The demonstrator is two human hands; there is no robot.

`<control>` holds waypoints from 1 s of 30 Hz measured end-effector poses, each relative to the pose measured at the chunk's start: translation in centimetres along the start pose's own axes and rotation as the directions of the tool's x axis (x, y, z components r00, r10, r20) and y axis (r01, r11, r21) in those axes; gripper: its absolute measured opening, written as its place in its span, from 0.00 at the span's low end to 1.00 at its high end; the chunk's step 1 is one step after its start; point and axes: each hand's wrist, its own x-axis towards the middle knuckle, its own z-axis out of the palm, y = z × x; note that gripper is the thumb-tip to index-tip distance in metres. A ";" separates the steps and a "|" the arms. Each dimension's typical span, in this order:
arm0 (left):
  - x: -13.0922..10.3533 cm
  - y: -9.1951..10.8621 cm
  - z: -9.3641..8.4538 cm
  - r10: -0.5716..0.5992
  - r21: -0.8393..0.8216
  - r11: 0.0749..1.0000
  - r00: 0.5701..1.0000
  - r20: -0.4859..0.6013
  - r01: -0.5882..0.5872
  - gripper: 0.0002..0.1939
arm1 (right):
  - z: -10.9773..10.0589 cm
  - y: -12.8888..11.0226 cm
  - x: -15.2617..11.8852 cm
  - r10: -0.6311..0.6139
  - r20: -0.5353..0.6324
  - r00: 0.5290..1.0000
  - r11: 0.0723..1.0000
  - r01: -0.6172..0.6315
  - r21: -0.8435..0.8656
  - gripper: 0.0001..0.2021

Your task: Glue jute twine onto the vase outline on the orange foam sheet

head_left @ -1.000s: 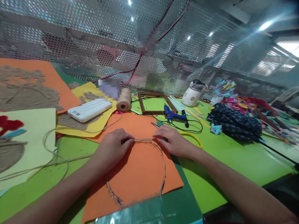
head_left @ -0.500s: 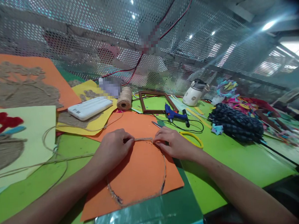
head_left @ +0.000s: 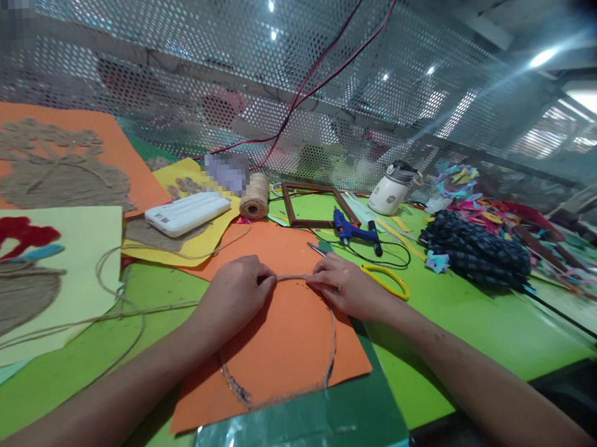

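Note:
An orange sheet [head_left: 279, 344] lies partly over a dark green folder [head_left: 309, 430]. Twine [head_left: 292, 277] forms a rounded outline on the sheet, and its top stretch spans between my two hands. My left hand [head_left: 244, 286] pinches the left end of that stretch. At its right end, my right hand [head_left: 341, 281] has its fingertips pressed on the twine, close to a pen [head_left: 316, 249]. Loose twine [head_left: 167, 307] trails left from beside my left hand. Dark marks run along the lower parts of the outline.
Behind stand a twine spool [head_left: 254, 196], white device [head_left: 188, 214], brown frame [head_left: 311, 221], blue glue gun [head_left: 351, 229] and bottle [head_left: 391, 187]. Yellow scissors handles [head_left: 389, 282] lie right of my right hand. Dark cloth [head_left: 472, 248] is farther right; twine pictures [head_left: 95, 261] are left.
The whole view has shifted slightly. My right fingers have closed in on the twine, and the stretch between my hands looks a little shorter. Both hands stay at the top of the outline.

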 end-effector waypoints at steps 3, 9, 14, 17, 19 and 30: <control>-0.1 0.2 -0.1 0.003 -0.004 1.000 1.000 -0.001 -0.003 0.16 | 0.0 -0.1 0.1 0.018 -0.002 1.000 1.000 -0.018 0.002 0.09; 0.0 0.1 -0.2 0.033 0.013 0.999 0.999 -0.005 -0.033 0.16 | -0.2 -0.2 0.3 0.083 -0.009 0.997 0.993 -0.082 0.082 0.08; 0.2 0.0 -0.1 0.035 0.007 0.999 0.999 -0.002 -0.035 0.16 | -0.6 0.3 0.2 0.164 -0.024 0.986 0.958 -0.153 0.243 0.08; 0.1 -0.1 0.0 0.047 0.011 0.999 0.999 -0.005 -0.047 0.15 | -0.7 0.4 0.1 0.156 -0.020 0.988 0.960 -0.147 0.239 0.08; 0.1 -0.1 0.0 0.052 0.017 0.998 0.999 -0.003 -0.052 0.15 | -0.7 0.3 0.1 0.118 0.002 0.993 0.975 -0.116 0.190 0.08; 0.2 0.0 -0.3 0.044 0.039 0.998 0.999 0.015 -0.044 0.16 | -0.3 0.0 0.1 0.043 0.028 0.999 0.999 -0.044 0.018 0.09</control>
